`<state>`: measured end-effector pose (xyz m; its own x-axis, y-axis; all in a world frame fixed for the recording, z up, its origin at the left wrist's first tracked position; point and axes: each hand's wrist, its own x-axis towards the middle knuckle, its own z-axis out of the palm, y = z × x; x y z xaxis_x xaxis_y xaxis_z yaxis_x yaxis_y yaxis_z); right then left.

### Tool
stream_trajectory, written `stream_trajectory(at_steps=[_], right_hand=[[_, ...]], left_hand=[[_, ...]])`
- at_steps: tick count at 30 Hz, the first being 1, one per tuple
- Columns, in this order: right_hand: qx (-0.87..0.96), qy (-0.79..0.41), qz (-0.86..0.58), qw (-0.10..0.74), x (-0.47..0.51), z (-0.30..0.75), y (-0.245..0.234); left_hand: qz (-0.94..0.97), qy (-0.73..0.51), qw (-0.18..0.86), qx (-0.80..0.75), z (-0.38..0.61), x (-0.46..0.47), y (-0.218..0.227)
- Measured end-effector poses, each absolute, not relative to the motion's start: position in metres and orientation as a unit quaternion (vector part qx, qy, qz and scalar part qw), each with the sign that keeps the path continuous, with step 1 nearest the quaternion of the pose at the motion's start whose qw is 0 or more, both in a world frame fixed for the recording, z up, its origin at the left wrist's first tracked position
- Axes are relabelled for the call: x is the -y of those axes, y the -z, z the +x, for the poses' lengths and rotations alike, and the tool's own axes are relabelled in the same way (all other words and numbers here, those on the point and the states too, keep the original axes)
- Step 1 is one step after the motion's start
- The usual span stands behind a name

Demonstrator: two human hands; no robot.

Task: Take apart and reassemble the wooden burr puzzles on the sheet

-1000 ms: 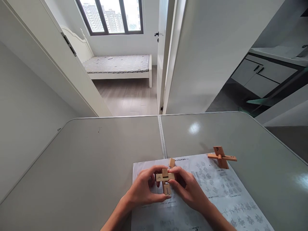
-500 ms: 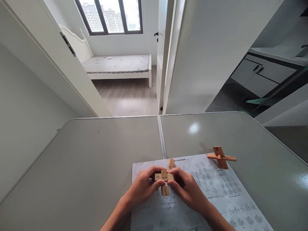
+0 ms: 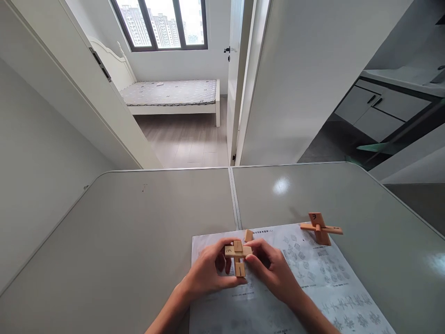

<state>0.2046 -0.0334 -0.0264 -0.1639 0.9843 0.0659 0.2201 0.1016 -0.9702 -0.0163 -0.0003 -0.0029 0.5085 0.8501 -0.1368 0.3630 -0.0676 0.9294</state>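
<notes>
A pale wooden cross-shaped puzzle (image 3: 238, 256) made of interlocked numbered bars is held just above a printed sheet (image 3: 313, 278). My left hand (image 3: 208, 271) pinches its left side, thumb below and fingers on top. My right hand (image 3: 274, 273) grips its right side with curled fingers. One bar sticks up behind the hands. A second, more orange wooden cross puzzle (image 3: 320, 228) rests at the sheet's far right corner, out of both hands' touch.
The grey table (image 3: 139, 232) has a seam down its middle and rounded far corners. Beyond its far edge stand an open door, a white wall panel and a bedroom with a bed (image 3: 170, 95). Cabinets (image 3: 378, 111) are at right.
The puzzle has shifted slightly between my fingers; both hands keep their grip and have barely moved. The orange puzzle has stayed put.
</notes>
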Motion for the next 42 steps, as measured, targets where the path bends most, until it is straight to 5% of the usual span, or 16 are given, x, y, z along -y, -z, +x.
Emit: stream_trajectory(at_steps=[5, 11, 42], right_hand=[[0.605, -0.321, -0.555, 0.472, 0.03, 0.205, 0.029], [0.679, -0.233, -0.575, 0.392, 0.03, 0.203, 0.04], [0.742, -0.152, -0.425, 0.495, 0.041, 0.191, 0.035]], left_hand=[[0.639, -0.316, 0.526, -0.464, -0.014, -0.001, 0.001], [0.618, -0.344, 0.534, -0.464, -0.016, -0.003, 0.008], [0.672, -0.271, 0.505, -0.468, -0.013, -0.001, 0.001]])
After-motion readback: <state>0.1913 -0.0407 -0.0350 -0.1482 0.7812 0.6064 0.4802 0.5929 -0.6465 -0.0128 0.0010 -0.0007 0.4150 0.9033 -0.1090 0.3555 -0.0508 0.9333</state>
